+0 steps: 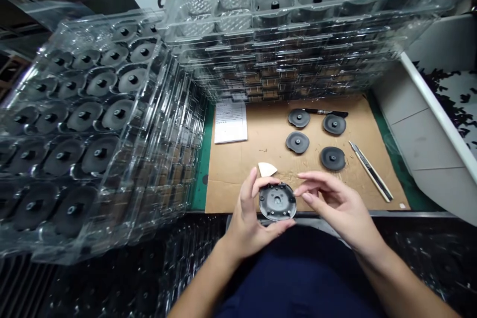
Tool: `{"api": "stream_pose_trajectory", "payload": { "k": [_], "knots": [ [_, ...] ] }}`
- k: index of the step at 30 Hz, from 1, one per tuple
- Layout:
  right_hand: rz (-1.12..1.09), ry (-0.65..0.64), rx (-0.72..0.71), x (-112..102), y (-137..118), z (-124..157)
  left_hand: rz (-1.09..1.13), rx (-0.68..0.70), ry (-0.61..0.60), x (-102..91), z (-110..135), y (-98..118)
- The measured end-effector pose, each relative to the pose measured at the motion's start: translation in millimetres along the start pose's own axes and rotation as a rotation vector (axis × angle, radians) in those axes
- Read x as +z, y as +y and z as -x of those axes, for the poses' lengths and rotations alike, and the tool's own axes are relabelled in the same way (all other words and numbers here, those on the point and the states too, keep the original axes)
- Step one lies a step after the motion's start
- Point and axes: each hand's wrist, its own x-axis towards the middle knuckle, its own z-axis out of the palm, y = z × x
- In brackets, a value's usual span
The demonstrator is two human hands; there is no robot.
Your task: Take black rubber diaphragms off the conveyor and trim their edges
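Observation:
My left hand [249, 218] grips a round dark grey plastic disc [278, 201] by its edge, flat face up, just over the near edge of the cardboard sheet [238, 169]. My right hand [337, 203] is at the disc's right rim, with its fingertips touching it and the other fingers stretched out. A small cream wedge-shaped piece [267, 169] lies on the cardboard just behind the disc. Several more black discs [298, 142] with centre knobs lie farther back on the cardboard.
Tall stacks of clear plastic trays holding black discs stand at the left [85, 124] and at the back [298, 25]. A printed sheet [230, 121], a black pen [328, 113] and a utility knife [370, 171] lie on the cardboard. A white bin wall [421, 129] rises at the right.

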Motion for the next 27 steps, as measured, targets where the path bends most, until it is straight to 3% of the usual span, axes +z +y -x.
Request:
{"api": "stream_pose_trajectory", "payload": {
  "k": [6,11,16,20,27],
  "knots": [
    [-0.136,-0.324,0.112,-5,-25,-10,0.207,-0.260,-0.120,-5.7,-6,17],
    [-0.249,-0.475,0.221,-17,-28,-15,0.440,-0.383,-0.246,-0.4,-9,24],
    [-0.285,-0.574,0.272,-25,-30,-14,0.514,-0.456,-0.362,4.4,-17,29],
    [-0.221,-0.527,0.261,-30,-27,-5,0.461,-0.427,-0.389,7.9,-20,30],
    [-0.184,-0.267,0.259,-36,-9,12,0.339,-0.251,-0.295,14.6,-24,29]
  ]
}}
